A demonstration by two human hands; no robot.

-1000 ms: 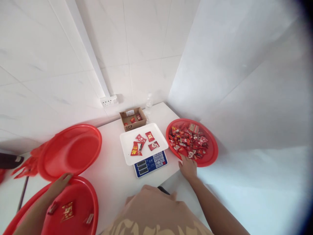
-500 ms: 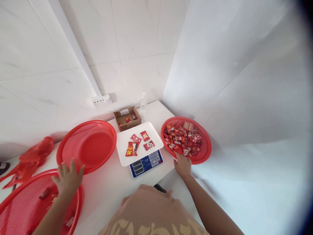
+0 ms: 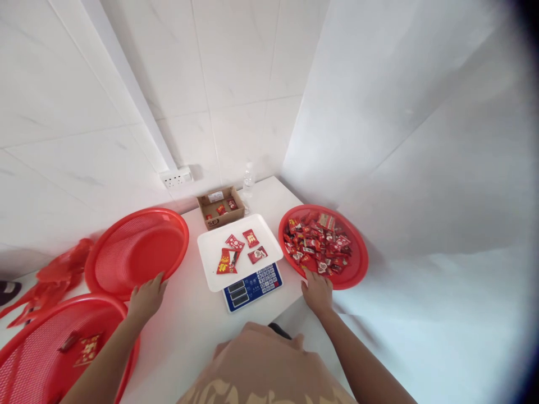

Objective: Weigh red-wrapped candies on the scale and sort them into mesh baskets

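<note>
Below the left hand [image 3: 147, 299], has a near basket [image 3: 135, 350] with sweets [image 3: 89, 349]. Touches the middle basket [image 3: 154, 247] with the left hand; cannot tell if clamped. Holds the full basket [image 3: 359, 268] by its near rim in the right hand [image 3: 318, 292], fingers closed over it. Between both hands, shows a blue scale [image 3: 255, 287] on the worktop [image 3: 177, 336], then a white tray [image 3: 210, 269], also with sweets, then a box [image 3: 227, 217].

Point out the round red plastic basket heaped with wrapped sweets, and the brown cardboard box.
Round red plastic basket [image 3: 357, 262], head view, bare inner right side.
Brown cardboard box [image 3: 227, 218], head view, front wall.
</note>
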